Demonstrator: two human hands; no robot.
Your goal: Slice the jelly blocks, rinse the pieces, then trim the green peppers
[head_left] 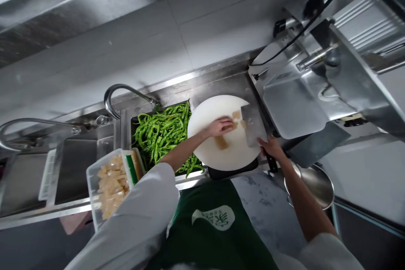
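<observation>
On the round white cutting board (218, 152) my left hand (220, 126) presses down with curled fingers on a pale tan block of food (230, 127). More tan pieces lie on the board, one (221, 142) just below that hand and one (236, 114) above it. My right hand (271, 147) grips the handle of a broad cleaver (252, 125), whose blade stands on the board right beside the held block.
A sink basin full of long green peppers (161, 133) lies left of the board, under a curved tap (120, 93). A clear tub of tan cut pieces (110, 183) sits on the sink edge. A metal slicing machine (316, 80) stands right, a steel bowl (314, 183) below it.
</observation>
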